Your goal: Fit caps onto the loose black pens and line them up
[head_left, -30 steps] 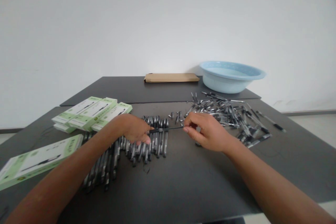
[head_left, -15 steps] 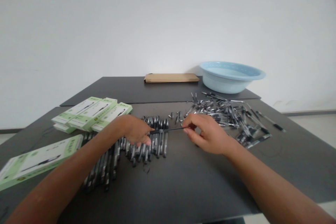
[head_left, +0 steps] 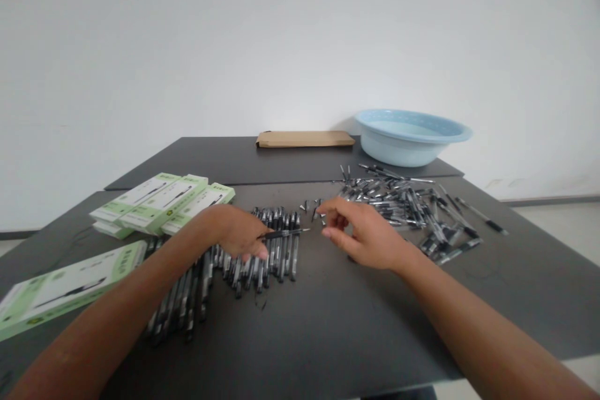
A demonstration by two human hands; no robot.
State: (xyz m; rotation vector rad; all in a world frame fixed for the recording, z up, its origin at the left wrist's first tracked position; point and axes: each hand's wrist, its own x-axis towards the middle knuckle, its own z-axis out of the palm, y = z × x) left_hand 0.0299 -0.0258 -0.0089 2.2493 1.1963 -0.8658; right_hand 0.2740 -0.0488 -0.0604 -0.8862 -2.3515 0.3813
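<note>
My left hand [head_left: 244, 236] is closed on a black-gripped pen [head_left: 281, 234] held level, its thin tip pointing right. My right hand [head_left: 359, 231] hangs a short way right of that tip, thumb and forefinger apart, with nothing visible between them. Small dark pen parts [head_left: 315, 209] lie on the table just beyond the gap between my hands. Under and beside my left hand are side-by-side pens [head_left: 284, 262], partly covered by it. A second batch of pens [head_left: 187, 303] lies nearer, partly behind my left forearm.
A loose heap of clear and black pen pieces [head_left: 412, 205] spreads at the right. Green-and-white pen boxes [head_left: 164, 200] are stacked at the left, with another box [head_left: 70, 287] nearer. A blue basin [head_left: 407, 144] and flat brown cardboard [head_left: 304, 139] stand at the back.
The thin dark rod that stretched from the pen to my right fingers now shows only as a short tip. My right hand has let go of it and opened. My left hand stays put.
</note>
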